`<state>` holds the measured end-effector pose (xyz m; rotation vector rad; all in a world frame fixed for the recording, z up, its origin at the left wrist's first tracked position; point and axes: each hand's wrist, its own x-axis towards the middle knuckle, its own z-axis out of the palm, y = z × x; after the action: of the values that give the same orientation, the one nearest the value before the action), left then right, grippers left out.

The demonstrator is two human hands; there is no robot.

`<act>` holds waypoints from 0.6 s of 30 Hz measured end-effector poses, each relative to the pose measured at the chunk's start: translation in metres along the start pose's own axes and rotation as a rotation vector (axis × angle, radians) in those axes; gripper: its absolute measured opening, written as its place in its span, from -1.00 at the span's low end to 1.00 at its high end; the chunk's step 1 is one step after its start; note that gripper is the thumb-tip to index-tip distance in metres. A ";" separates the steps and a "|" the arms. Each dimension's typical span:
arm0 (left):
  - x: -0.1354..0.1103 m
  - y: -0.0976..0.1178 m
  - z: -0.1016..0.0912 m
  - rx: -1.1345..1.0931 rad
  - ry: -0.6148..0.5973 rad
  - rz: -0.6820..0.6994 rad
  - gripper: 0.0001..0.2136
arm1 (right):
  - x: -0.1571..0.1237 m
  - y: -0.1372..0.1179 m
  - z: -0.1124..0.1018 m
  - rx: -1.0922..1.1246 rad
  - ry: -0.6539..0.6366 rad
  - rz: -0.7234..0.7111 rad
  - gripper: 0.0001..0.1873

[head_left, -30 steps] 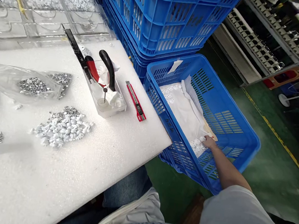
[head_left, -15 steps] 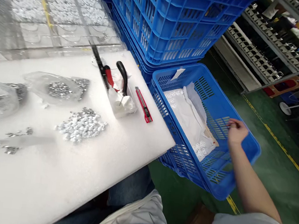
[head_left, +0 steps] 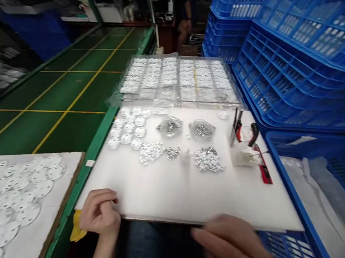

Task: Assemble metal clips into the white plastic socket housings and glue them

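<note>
My left hand [head_left: 100, 214] rests loosely curled at the front left corner of the white foam board [head_left: 165, 194], with nothing visible in it. Motion blurs my right hand [head_left: 230, 248], which is over the board's front edge. On the board lie white perforated discs [head_left: 128, 127], a pile of small silver-and-white metal parts [head_left: 208, 159], and a smaller pile [head_left: 150, 152]. Two plastic bags of silver parts [head_left: 170, 127] sit behind them. Farther right stand pliers in a clear box [head_left: 244, 147], beside a red utility knife [head_left: 262, 170].
A blue crate lined with white sheeting [head_left: 297, 199] stands at right. Stacked blue crates [head_left: 301, 73] rise behind it. A clear tray of white parts [head_left: 177, 80] lies behind the board. A wider board of white discs [head_left: 64, 191] sits at left. A person [head_left: 183, 23] stands far back.
My view has swung left from the crate to the whole board. My right hand has left the crate and now hangs near the board's front edge. My left hand has come into view.
</note>
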<state>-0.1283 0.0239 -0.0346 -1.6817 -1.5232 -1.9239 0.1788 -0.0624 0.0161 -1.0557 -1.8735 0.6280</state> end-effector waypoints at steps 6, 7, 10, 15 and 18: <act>-0.005 0.004 -0.005 -0.064 -0.014 0.005 -0.75 | 0.176 -0.005 0.110 -0.281 -0.240 -0.158 -0.69; -0.005 0.004 -0.006 -0.074 -0.013 0.007 -0.74 | 0.196 0.000 0.123 -0.383 -0.297 -0.124 -0.69; -0.006 0.003 -0.007 -0.107 -0.002 0.010 -0.73 | 0.234 0.016 0.155 -0.548 -0.368 -0.067 -0.68; -0.010 0.001 -0.006 -0.153 0.007 -0.010 -0.72 | 0.249 0.033 0.187 -0.638 -0.371 -0.016 -0.59; -0.011 0.000 -0.006 -0.178 0.015 -0.010 -0.73 | 0.249 0.037 0.192 -0.666 -0.397 -0.028 -0.61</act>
<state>-0.1285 0.0140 -0.0431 -1.7257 -1.3935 -2.1288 -0.0376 0.1686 0.0039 -1.3857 -2.5341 0.1905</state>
